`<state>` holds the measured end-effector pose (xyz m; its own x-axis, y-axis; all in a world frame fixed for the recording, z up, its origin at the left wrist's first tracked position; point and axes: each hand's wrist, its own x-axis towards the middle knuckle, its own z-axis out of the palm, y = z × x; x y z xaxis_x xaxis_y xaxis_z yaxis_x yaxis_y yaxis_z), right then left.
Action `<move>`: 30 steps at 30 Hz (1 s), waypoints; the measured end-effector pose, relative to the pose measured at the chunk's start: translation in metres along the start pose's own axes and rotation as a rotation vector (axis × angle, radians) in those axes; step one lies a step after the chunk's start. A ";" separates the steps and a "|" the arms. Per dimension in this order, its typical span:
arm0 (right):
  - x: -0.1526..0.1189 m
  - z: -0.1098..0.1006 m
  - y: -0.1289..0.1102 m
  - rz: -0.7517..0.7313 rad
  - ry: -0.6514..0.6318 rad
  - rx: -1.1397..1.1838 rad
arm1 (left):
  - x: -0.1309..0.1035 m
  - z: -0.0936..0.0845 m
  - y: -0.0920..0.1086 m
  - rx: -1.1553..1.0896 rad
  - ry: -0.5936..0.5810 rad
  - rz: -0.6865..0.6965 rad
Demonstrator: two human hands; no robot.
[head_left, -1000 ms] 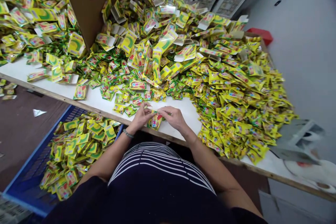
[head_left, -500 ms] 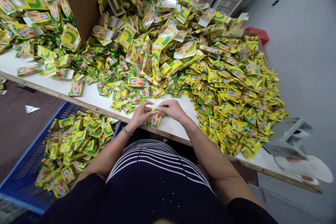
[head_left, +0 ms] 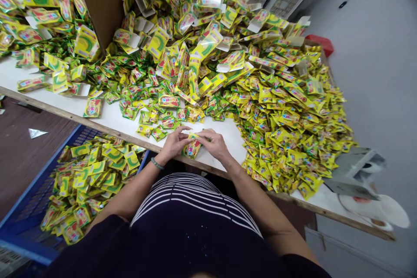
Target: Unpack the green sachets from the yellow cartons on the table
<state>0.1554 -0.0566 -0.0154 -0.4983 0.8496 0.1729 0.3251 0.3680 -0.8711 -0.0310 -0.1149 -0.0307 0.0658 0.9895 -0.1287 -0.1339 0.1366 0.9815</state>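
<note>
Both of my hands meet at a small yellow-green box (head_left: 191, 148) at the table's front edge. My left hand (head_left: 176, 142) pinches its upper left side, a beaded bracelet on the wrist. From the right, my right hand (head_left: 213, 142) has its fingers closed at the box's top end, so that end is partly hidden. Just behind my left hand lie several small green and yellow sachets (head_left: 159, 133). To the right of my right hand spreads a large heap of yellow sachets (head_left: 286, 130).
Printed cartons with open flaps (head_left: 208, 45) pile up at the back. A brown cardboard panel (head_left: 94, 4) stands at the left. Below the edge, a blue crate (head_left: 29, 208) holds several filled boxes. A grey metal device (head_left: 355, 171) sits at the right end of the white table (head_left: 114, 117).
My right hand has shifted slightly, its fingers drawn closer over the box's top end. My left hand and the box stay almost in place.
</note>
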 end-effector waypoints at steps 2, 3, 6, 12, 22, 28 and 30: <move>0.003 0.005 -0.001 -0.078 -0.006 -0.060 | 0.001 0.000 -0.001 -0.015 -0.001 -0.002; 0.004 0.007 -0.002 -0.113 -0.013 -0.082 | 0.001 0.000 -0.001 -0.022 0.002 0.000; 0.002 0.014 -0.003 -0.190 0.006 -0.162 | 0.002 -0.001 -0.003 -0.033 0.000 0.007; -0.023 0.031 -0.007 -0.198 0.077 -0.383 | 0.001 -0.004 -0.002 0.058 -0.047 0.030; 0.023 0.014 -0.007 -0.021 0.155 -0.180 | -0.032 -0.041 0.050 0.615 0.222 0.046; 0.087 0.025 -0.003 0.051 0.121 -0.602 | -0.119 -0.152 0.128 1.448 0.440 -0.543; 0.096 0.034 0.000 0.082 0.102 -0.694 | -0.128 -0.162 0.129 1.457 0.519 -0.583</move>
<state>0.0804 0.0121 -0.0144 -0.3837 0.9035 0.1909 0.8127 0.4285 -0.3948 -0.2173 -0.2158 0.0895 -0.5853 0.7744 -0.2403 0.7896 0.6117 0.0483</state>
